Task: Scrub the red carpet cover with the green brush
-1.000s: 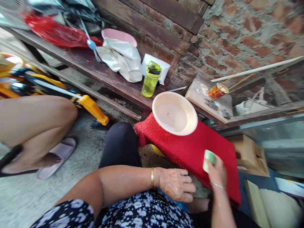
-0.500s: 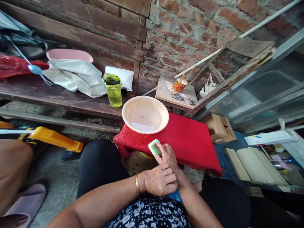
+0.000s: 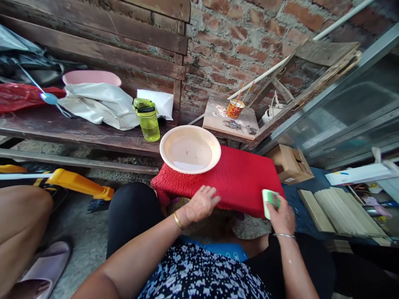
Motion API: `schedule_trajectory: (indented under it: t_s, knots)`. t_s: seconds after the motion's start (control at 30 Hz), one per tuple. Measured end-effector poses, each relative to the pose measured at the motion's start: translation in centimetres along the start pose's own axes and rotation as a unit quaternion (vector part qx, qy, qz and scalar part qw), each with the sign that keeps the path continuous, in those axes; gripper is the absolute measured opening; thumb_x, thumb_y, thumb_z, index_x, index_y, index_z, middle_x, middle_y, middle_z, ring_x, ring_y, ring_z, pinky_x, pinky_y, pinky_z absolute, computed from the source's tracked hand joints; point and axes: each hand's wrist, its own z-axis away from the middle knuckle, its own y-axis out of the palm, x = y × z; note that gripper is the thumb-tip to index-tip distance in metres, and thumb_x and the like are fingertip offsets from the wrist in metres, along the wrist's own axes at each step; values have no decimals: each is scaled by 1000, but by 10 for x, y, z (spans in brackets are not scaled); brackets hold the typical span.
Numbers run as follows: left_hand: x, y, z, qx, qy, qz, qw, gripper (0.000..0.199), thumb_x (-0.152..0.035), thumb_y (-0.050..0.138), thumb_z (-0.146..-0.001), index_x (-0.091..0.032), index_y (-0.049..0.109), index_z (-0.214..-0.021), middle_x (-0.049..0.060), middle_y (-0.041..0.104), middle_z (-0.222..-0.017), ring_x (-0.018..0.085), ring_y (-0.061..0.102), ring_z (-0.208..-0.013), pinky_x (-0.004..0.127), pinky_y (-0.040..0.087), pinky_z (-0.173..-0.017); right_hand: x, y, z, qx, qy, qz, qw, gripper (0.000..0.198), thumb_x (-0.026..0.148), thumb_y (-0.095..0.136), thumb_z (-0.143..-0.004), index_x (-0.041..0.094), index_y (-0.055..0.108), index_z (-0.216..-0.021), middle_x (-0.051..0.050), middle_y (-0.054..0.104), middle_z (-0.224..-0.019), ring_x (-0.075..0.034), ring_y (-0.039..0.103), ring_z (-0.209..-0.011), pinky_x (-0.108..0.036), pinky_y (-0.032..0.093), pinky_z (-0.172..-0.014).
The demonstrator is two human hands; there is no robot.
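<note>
A red fuzzy cloth (image 3: 240,176) covers a low stool in front of me. On its far left part sits a cream plastic bowl (image 3: 190,149), nearly bare inside. My left hand (image 3: 201,203) rests flat on the cloth's near edge, fingers spread. My right hand (image 3: 280,214) grips a small green-and-white scrub brush (image 3: 270,201) at the cloth's near right corner, bristles toward me.
A wooden bench (image 3: 93,133) at the left carries a green bottle (image 3: 148,120), white bags and a pink basin (image 3: 90,77). A small board with an orange cup (image 3: 234,109) stands behind the stool. Another person's knee (image 3: 21,220) is at left. Cardboard box (image 3: 289,164) at right.
My right hand carried the brush from the cloth's near left edge to its near right corner. My left hand left my lap and now lies on the cloth.
</note>
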Motion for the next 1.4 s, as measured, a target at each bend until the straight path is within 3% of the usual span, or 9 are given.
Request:
schedule_trajectory:
  t_s: [0.17,0.27,0.5,0.6,0.83,0.93,1.07,1.27,1.4]
  knots:
    - [35,2,-4,13,-136,-18,990,28,-13,48,-93,-19,68,-111,11,60,-104,27,56,-94,42,48,-86,100,40,64,41,-325,-118,938,47,41,53,-94,20,56,-136,-12,66,-113,-27,60,-105,-41,48,-96]
    - [43,11,-5,12,-156,-21,987,26,-14,49,-93,-19,69,-110,12,61,-104,28,56,-98,44,48,-91,109,51,67,23,-364,-97,926,44,38,55,-94,23,57,-136,-11,66,-108,-26,60,-99,-41,48,-93]
    - [48,27,-11,-7,-154,-39,987,19,-19,53,-96,-19,70,-103,13,61,-106,29,56,-104,45,46,-96,-26,18,-5,-17,-34,-18,999,57,47,56,-88,14,58,-135,-16,67,-100,-32,62,-95,-45,49,-87]
    - [50,29,-13,-8,-154,-55,986,18,-18,53,-95,-20,71,-98,12,62,-103,29,57,-101,44,47,-94,-45,11,-13,-39,55,11,998,61,50,58,-85,15,57,-136,-16,66,-99,-34,62,-95,-46,49,-85]
    - [51,36,-6,-61,-144,-65,986,19,-15,55,-91,-20,71,-99,11,63,-99,29,57,-99,44,47,-93,75,37,62,21,-303,-138,943,43,38,54,-94,23,58,-133,-11,66,-109,-26,60,-102,-40,48,-94]
    - [54,40,-4,-81,-130,-57,987,20,-14,55,-91,-19,71,-102,11,64,-97,28,58,-97,43,48,-92,104,48,74,34,-366,-108,924,44,33,59,-93,27,57,-136,-8,65,-108,-26,59,-100,-41,48,-95]
    - [58,45,-4,-95,-124,-59,986,22,-12,55,-89,-19,71,-102,10,65,-97,28,60,-95,43,48,-92,59,42,37,19,-294,-77,953,44,35,59,-92,25,59,-135,-9,67,-108,-26,61,-101,-39,48,-94]
    - [59,51,-3,-118,-133,-49,983,21,-12,57,-89,-21,71,-101,9,65,-99,27,61,-97,43,49,-92,-72,1,-42,18,24,54,998,54,42,54,-91,17,57,-139,-16,69,-101,-28,67,-92,-39,50,-86]
    - [60,53,-1,-150,-131,-37,979,22,-10,56,-87,-21,71,-99,8,66,-97,27,62,-97,43,49,-93,-79,-8,-55,-16,64,58,996,56,47,51,-92,17,58,-139,-17,69,-98,-30,68,-88,-40,50,-81]
